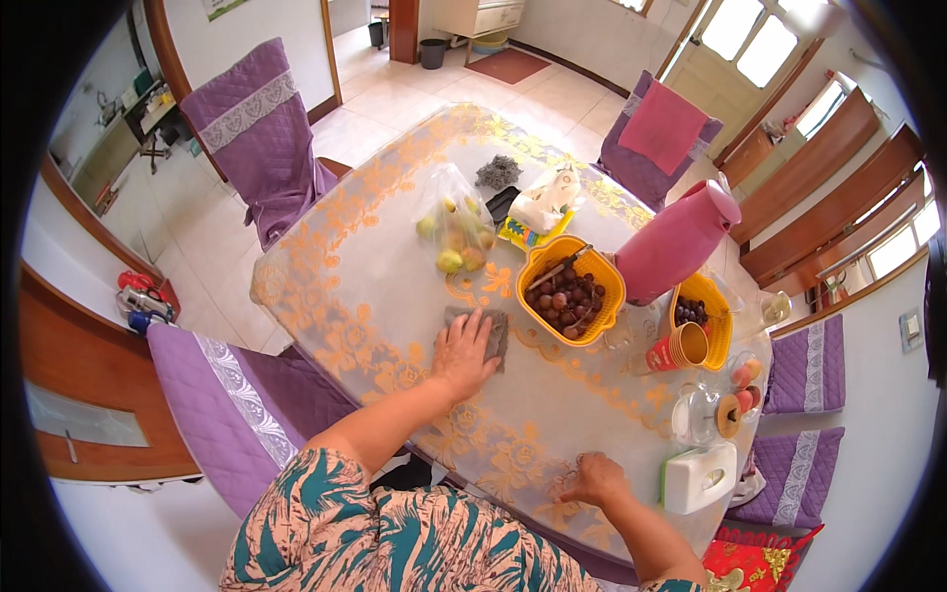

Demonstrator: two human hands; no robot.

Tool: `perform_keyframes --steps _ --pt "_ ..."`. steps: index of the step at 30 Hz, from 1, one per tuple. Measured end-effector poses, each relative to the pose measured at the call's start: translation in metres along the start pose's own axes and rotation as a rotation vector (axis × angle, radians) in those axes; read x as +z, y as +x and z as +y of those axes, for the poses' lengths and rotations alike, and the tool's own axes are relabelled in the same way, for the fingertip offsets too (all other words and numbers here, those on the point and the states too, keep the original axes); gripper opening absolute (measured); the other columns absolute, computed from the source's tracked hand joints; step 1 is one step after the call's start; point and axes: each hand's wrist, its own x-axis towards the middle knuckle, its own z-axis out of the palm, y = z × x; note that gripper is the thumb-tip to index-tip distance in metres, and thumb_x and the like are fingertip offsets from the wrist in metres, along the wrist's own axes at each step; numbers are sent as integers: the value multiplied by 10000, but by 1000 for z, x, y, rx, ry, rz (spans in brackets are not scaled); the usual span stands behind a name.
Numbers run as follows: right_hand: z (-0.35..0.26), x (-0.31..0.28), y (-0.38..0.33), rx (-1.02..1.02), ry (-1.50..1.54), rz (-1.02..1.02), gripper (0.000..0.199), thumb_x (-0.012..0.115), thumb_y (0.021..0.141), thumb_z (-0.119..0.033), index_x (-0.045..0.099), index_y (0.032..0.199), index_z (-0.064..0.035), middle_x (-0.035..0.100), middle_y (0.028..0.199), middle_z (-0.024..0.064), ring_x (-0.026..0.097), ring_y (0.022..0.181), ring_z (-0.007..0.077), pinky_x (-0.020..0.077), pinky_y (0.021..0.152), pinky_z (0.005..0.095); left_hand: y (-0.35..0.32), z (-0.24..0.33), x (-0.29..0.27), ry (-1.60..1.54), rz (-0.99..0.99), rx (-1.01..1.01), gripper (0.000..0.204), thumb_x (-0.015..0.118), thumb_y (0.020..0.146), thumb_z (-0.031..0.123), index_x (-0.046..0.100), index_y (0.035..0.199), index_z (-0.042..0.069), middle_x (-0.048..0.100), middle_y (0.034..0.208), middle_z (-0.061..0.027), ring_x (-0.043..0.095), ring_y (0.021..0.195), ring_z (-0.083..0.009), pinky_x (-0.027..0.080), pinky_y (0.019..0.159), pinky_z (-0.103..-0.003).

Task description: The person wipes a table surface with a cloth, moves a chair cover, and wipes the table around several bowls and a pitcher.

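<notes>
The left hand (464,351) lies nearly flat on a folded gray cleaning cloth (500,347), palm down, with its fingers stretched out and a little spread; it presses on the cloth from above rather than clasping it. The cloth sits under the fingers, its right part showing beyond them, on the clear, gold-flowered table cover (592,419). The right hand (599,481) is well apart from the cloth, low over the near side of the table, its fingers blurred; I cannot tell whether they close on anything.

Just beyond the cloth stands a clear plastic bag of yellow-green fruit (456,237). To the cloth's right is a yellow plastic basket (530,308) of reddish grapes (569,308), with a thin tool (560,266) lying across them. A pink vacuum jug (671,245) stands beside it, near a second yellow basket (720,331) and stacked red paper cups (671,352). Nearest the right hand is a white tissue box (698,477).
</notes>
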Motion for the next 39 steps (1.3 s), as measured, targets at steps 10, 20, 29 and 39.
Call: perform_keyframes --steps 10,20,29,39 --pt "-2 1 -2 16 30 -6 785 866 499 -560 658 1069 -63 628 1087 191 634 1007 345 528 851 421 -7 -5 5 127 52 124 719 554 905 406 320 1482 46 277 1560 -89 307 1338 -284 254 1071 -421" --pt "3 6 -1 15 12 34 720 878 523 -515 665 1046 -69 638 1072 151 625 1025 312 536 849 407 82 4 7 110 16 -89 815 607 837 429 314 1477 19 264 1568 -82 365 1230 -279 335 1045 -394" --pt "1 2 1 17 13 21 698 891 518 -500 680 1026 -70 652 1053 156 643 1001 317 541 835 410 97 -11 -5 -60 -21 -67 729 657 781 332 410 1434 121 358 1515 -11 430 1176 -279 395 1052 -367" --pt "-1 -1 -2 22 43 19 669 894 516 -480 686 1001 -68 657 1043 159 649 990 322 545 823 413 62 -13 20 123 228 70 585 596 823 181 466 1377 46 424 1472 -70 454 1138 -259 392 967 -366"
